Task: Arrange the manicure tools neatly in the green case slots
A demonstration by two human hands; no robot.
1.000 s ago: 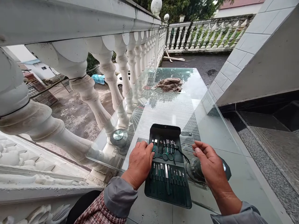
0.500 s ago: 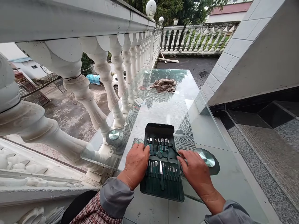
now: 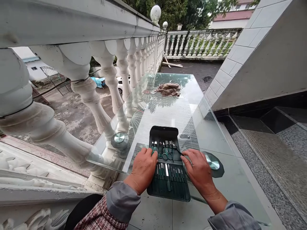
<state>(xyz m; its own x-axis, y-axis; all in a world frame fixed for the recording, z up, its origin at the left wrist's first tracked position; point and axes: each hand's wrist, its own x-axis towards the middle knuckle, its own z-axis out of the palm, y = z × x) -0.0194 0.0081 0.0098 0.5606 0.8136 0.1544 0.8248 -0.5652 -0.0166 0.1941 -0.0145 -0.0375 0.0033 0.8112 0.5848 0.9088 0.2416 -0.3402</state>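
An open dark green manicure case (image 3: 165,195) lies near the front end of the glass table. Nail clippers (image 3: 169,145), small scissors (image 3: 167,154) and other tools sit in its upper panel. A row of slim tools, among them a nail file (image 3: 167,174), fills the loops of the lower panel. My left hand (image 3: 144,166) grips the case's left edge, thumb over the inside. At the right edge my right hand (image 3: 198,169) pinches with thumb and fingers, beside a dark tool handle; whether it also touches that handle I cannot tell.
A crumpled brown cloth (image 3: 168,89) lies toward the far end of the glass table (image 3: 216,137). A small card (image 3: 142,105) rests at its left side. White balusters (image 3: 109,76) run along the left; stone steps (image 3: 271,159) are at the right.
The view has shifted slightly. Both hands stay at the case's sides; the left thumb lies a little farther over the inside. No tool has visibly left its place.
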